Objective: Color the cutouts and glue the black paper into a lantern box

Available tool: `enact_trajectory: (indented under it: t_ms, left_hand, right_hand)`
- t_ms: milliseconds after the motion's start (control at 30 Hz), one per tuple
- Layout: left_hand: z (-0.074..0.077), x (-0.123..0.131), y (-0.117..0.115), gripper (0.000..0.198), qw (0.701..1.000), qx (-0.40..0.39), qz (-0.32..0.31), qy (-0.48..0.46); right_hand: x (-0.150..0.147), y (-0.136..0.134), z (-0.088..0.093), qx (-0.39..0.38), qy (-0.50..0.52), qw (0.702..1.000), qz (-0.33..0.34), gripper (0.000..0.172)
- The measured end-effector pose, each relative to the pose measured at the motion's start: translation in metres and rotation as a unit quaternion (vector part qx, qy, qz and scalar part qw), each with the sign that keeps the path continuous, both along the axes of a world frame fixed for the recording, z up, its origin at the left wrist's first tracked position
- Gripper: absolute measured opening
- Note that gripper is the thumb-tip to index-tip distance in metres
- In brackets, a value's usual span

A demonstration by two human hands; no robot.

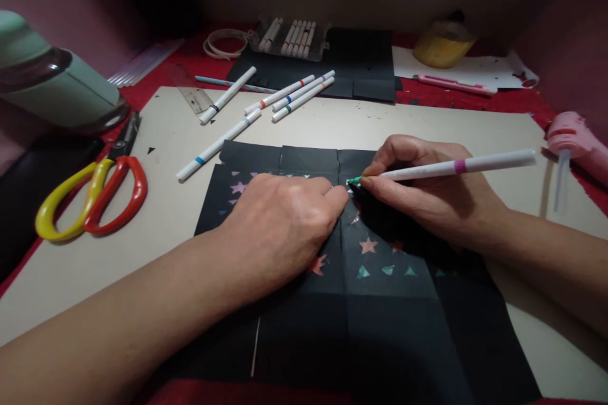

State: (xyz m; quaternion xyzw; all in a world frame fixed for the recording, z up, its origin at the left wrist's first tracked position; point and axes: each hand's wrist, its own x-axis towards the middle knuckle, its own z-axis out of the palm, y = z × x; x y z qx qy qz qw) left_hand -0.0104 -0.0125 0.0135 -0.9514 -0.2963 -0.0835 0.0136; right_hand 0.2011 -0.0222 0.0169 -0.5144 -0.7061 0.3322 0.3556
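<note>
Now the right hand (427, 193) is pinching a marker (446, 168) tip-down on black paper (380, 323), while the left hand (280, 221) is pressing flat, holding nothing.

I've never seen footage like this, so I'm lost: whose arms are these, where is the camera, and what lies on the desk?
There is no machine here: one camera worn on a person's head looks down at their own two bare hands. The left hand presses on a creased black paper decorated with coloured stars and triangles. The right hand grips a white marker, its green tip on the paper. The paper lies on a pale board. Around it are loose markers, a ruler, scissors and a green flask.
</note>
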Motion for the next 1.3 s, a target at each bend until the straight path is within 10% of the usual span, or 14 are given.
enact_trajectory:
  t_ms: [1300]
  left_hand:
    - [-0.006, 0.000, -0.002, 0.024, 0.999, 0.038, -0.003, -0.022]
  right_hand:
    - [0.002, 0.001, -0.001, 0.057, -0.059, 0.996, 0.028, 0.018]
